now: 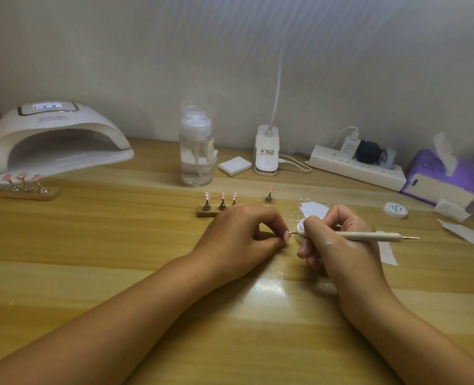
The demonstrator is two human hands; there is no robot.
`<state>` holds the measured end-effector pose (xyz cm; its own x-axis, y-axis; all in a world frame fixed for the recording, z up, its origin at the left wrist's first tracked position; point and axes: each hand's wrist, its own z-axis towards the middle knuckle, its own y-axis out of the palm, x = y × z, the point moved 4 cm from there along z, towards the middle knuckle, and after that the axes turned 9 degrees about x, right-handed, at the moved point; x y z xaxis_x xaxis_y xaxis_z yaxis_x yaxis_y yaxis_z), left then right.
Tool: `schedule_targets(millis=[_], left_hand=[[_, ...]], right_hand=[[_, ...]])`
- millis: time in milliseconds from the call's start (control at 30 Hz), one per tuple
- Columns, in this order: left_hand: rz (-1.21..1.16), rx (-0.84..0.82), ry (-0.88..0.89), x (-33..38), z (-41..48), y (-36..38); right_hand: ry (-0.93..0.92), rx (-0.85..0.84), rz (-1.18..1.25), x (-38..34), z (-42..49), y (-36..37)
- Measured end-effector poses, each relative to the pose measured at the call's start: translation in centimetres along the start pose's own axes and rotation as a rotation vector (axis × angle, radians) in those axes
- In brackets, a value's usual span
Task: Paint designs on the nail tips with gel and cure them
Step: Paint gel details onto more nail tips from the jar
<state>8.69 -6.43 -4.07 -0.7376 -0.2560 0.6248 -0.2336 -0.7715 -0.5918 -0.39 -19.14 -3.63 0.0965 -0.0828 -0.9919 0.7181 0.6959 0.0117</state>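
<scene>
A: hands?
B: left hand (240,237) pinches small pink nail tip (287,235), centre of light wooden table (105,273). Right hand (338,241) grips slim white dotting pen (369,236), point at the nail.
A: lamp?
B: white domed curing lamp (55,137), far left.

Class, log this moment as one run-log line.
phase: painting | left hand: pinches nail tip | right hand: holds dotting pen, point at nail tip
</scene>
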Motion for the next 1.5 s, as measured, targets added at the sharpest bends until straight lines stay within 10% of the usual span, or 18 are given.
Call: schedule_targets(millis=[1500], left_hand=[[0.038,0.005,0.006,0.07,0.06,-0.07]], right_hand=[[-0.018,0.015,0.032,-0.08,-0.12,-0.08]])
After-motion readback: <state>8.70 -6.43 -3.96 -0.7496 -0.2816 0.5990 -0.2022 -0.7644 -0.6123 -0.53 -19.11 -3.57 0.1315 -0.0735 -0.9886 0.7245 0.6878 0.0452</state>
